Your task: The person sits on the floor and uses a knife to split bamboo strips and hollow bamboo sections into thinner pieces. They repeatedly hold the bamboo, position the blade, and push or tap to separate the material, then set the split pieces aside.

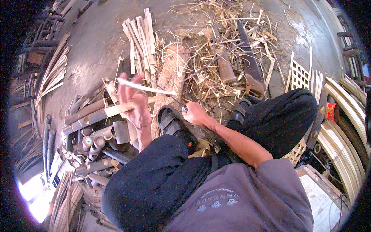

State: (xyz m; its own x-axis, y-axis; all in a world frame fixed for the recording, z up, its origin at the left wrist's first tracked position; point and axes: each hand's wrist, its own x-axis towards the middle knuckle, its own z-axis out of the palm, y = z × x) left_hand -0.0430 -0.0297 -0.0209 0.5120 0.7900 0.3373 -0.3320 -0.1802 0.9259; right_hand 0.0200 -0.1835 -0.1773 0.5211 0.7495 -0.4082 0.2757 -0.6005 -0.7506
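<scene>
My left hand is raised beside my left shoe, its fingers up and partly blurred. A pale bamboo strip lies across its palm, held there and reaching toward the right. Above it, a thin, whitish, curved sliver passes in front of the fingers and ends near the knife. My right hand is closed round the dark handle of a thin-bladed knife. Its narrow blade slants up and left, crossing behind the sliver. A worn wooden board lies on the floor beyond the hands.
Bamboo shavings litter the floor ahead, with a handsaw among them. A bundle of split strips lies beyond my left hand. Cut bamboo tubes are piled at left. Woven lattice and bent strips stand at right.
</scene>
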